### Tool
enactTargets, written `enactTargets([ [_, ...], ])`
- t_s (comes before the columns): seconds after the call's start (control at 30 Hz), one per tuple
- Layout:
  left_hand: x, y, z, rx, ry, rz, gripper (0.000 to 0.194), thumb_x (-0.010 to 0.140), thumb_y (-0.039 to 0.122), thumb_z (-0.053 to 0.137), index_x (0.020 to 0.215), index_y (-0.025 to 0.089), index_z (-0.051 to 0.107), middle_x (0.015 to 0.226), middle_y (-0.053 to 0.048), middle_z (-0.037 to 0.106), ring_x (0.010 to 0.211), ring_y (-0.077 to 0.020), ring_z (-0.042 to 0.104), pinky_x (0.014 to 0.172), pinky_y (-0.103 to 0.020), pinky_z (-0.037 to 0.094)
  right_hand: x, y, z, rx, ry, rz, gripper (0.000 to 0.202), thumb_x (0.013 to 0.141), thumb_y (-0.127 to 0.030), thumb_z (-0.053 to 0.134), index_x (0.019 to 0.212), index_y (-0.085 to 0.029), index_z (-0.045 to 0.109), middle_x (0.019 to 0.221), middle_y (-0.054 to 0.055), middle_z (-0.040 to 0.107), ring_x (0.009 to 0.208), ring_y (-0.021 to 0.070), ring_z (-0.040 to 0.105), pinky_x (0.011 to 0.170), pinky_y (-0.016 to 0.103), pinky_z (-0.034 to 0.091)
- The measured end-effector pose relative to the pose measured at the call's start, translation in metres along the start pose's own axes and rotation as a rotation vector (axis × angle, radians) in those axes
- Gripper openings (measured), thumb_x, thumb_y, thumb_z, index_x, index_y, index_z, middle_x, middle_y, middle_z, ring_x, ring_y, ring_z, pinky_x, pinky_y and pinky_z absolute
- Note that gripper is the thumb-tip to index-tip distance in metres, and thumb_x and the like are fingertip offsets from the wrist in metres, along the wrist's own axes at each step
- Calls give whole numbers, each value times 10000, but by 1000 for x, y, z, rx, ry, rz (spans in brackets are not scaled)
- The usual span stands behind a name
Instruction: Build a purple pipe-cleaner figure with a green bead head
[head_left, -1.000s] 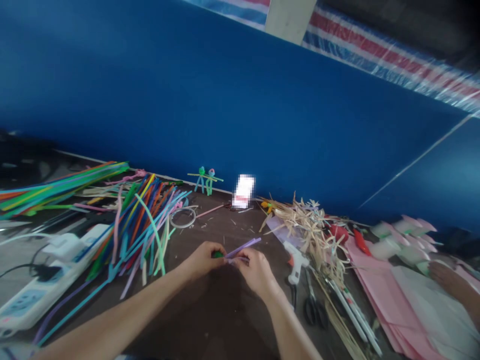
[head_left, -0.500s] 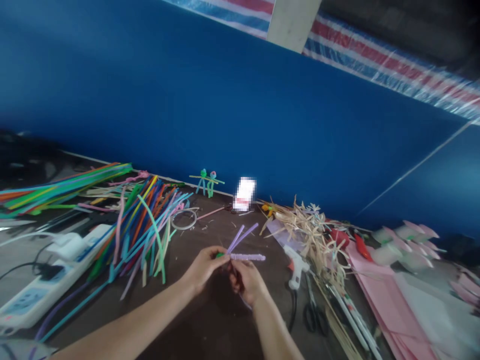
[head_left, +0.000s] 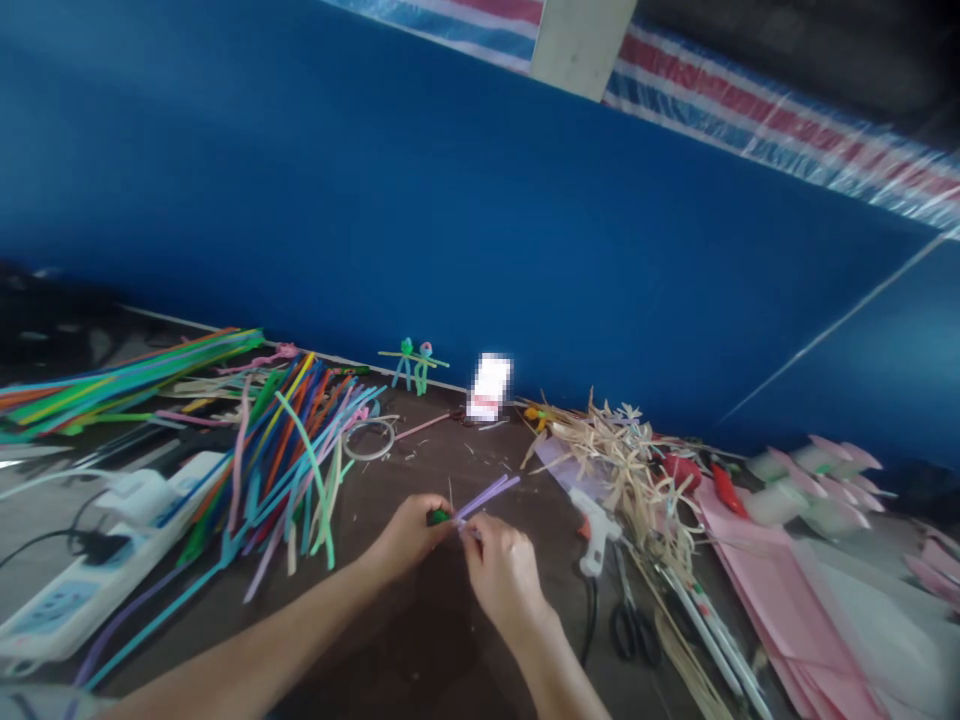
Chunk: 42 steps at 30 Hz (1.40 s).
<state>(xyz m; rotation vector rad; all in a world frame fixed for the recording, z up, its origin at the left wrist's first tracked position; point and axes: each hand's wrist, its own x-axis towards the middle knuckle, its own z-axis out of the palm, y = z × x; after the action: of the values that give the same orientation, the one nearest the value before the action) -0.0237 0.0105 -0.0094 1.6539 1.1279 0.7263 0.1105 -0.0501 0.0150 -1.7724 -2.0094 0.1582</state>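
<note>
Both hands meet over the dark table in front of me. My left hand [head_left: 418, 530] is closed, its thumb and finger pinching a small green piece [head_left: 439, 517] where purple pipe cleaners [head_left: 487, 492] join it. Two purple stems stick out toward the upper right, close together. My right hand [head_left: 504, 562] is closed too, its fingertips pinching the purple pipe cleaner beside the left thumb. The wrapped purple part is mostly hidden behind the right fingers. Right of my right hand lie a white glue gun [head_left: 598, 530] and black-handled scissors [head_left: 631, 625].
Loose coloured pipe cleaners [head_left: 277, 450] and a white power strip [head_left: 60, 600] lie on the left. Two small pipe-cleaner figures [head_left: 416, 366] and a bright blurred screen [head_left: 488, 386] stand by the blue wall. Dried straw strips [head_left: 626, 460] and pink sheets [head_left: 780, 600] are on the right.
My right hand has turned over and shifted up and right, covering the wrapped purple part. The two free purple stems have swung lower and closer together. My left hand has barely moved.
</note>
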Motion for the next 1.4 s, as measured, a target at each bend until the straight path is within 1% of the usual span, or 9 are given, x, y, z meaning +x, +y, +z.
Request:
enactTargets([
  [0.13,-3,4,-3,-118,-94,-73,227,621,323,561,676,105,595,497,38,482,465,-95,419,462,-202,338,6,8,-8,140,79,-23,122,766,-157,482,744,-191,597,776,39,599,753,156,537,662,224,355],
  [0.2,-4,5,-5,-172,-121,-101,234,611,329,581,685,108,590,508,42,478,470,-91,418,472,-201,343,9,13,-6,244,40,30,127,761,-183,494,736,-184,618,752,37,609,729,155,536,651,226,363],
  [0.4,-2,5,-15,-205,-322,-101,211,567,305,640,659,122,590,512,53,463,487,-83,404,478,-188,330,19,26,-5,698,-375,219,137,697,-220,547,660,-151,660,564,-23,589,540,115,492,517,205,342],
  [0.5,-1,7,-21,-205,-374,-100,229,558,318,657,676,131,596,505,62,444,464,-71,364,449,-181,291,21,27,-9,874,-486,350,109,657,-219,569,595,-162,638,484,-46,527,463,90,425,457,194,313],
  [0.8,-10,16,-30,-271,-518,-142,265,659,408,587,757,164,555,529,63,405,440,-70,291,411,-191,204,15,27,-1,1091,-483,411,170,621,-278,628,509,-156,590,413,-62,449,383,59,349,390,182,247],
  [1.03,-16,20,-21,-291,-410,-112,276,679,417,575,757,160,508,519,68,382,454,-71,305,421,-184,234,15,20,3,1250,-508,468,202,602,-341,641,553,-146,618,410,-54,472,374,54,373,394,186,268],
  [1.2,-16,17,-10,-407,-361,-142,267,668,388,581,750,149,494,554,55,463,442,-58,310,406,-175,235,13,23,14,1324,-544,616,239,598,-375,611,546,-145,571,357,-69,410,298,44,294,316,181,198],
  [1.3,-14,11,-2,-445,-261,-173,238,684,371,544,745,151,477,538,56,463,417,-54,287,384,-172,200,11,26,24,1313,-511,638,258,610,-403,585,564,-154,535,375,-74,409,298,39,279,315,174,183],
  [1.4,-12,7,4,-362,-117,-148,208,709,353,500,739,147,498,493,63,435,416,-66,303,394,-179,215,9,23,34,1282,-469,669,274,661,-419,532,558,-167,498,355,-86,358,296,41,247,320,175,169],
])
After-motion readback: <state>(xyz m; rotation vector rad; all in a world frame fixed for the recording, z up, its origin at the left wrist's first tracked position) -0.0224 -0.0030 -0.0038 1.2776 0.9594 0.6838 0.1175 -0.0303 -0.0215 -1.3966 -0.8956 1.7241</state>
